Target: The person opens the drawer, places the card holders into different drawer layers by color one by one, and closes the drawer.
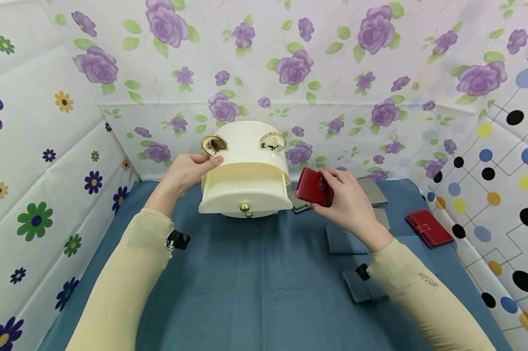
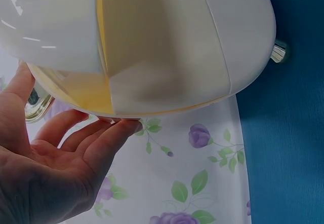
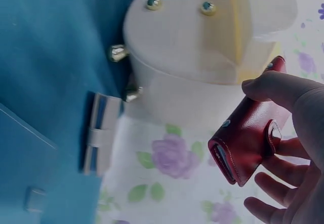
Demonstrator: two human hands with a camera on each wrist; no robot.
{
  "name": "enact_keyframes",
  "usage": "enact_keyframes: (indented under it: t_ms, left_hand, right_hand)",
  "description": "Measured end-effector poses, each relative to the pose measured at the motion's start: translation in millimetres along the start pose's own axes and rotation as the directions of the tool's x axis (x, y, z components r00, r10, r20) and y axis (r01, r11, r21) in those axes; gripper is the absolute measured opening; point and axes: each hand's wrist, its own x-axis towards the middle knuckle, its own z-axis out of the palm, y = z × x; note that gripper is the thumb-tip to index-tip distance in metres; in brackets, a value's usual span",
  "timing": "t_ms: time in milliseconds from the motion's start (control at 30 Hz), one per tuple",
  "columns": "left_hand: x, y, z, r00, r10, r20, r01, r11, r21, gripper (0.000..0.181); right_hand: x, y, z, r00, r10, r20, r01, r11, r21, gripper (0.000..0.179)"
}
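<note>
A cream drawer box (image 1: 246,141) with two gold-rimmed round pieces on top stands at the back of the table. Its curved drawer (image 1: 246,201), with a gold knob, is pulled out. My left hand (image 1: 186,174) grips the box's upper left side, thumb over the front edge and fingers along the side (image 2: 66,158). To the right of the box, my right hand (image 1: 349,202) holds a small red wallet (image 1: 313,186) with a snap strap between thumb and fingers. The right wrist view shows the red wallet (image 3: 248,133) tilted, close beside the box.
Several grey and blue wallets lie on the right of the blue tablecloth (image 1: 255,292), among them a blue one (image 1: 344,240) and a grey one (image 1: 371,191). Another red wallet (image 1: 429,228) lies at the far right. Patterned cloth walls (image 1: 290,97) enclose the back and sides.
</note>
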Motion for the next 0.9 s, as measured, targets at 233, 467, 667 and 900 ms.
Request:
enact_keyframes:
  t_ms: [233,467,667,900]
  left_hand:
    - [-0.4,0.2,0.2,1.0,0.007,0.002,-0.007,1.0,0.0,0.098]
    - [-1.2,-0.2,-0.2,1.0,-0.001,-0.001,0.001,1.0,-0.004,0.099]
    - [-0.9,-0.1,0.2,1.0,0.004,0.001,-0.004,1.0,-0.015,0.099]
    - [-1.8,0.1,0.0,1.0,0.006,-0.007,-0.006,0.999,0.031,0.097]
  right_hand:
    - [13.0,-9.2,-21.8,0.997,-0.055,-0.047,0.056,0.998,0.007,0.086]
    - [22.5,-20.5,-30.5,0.992,-0.119,-0.034,0.12,0.992,0.026,0.084]
    - [29.7,-30.7,-34.1,0.985,-0.164,-0.044,0.166,0.985,0.046,0.086]
    - [38.2,-42.6,-34.4,0.983,-0.183,-0.032,0.184,0.981,0.056,0.088]
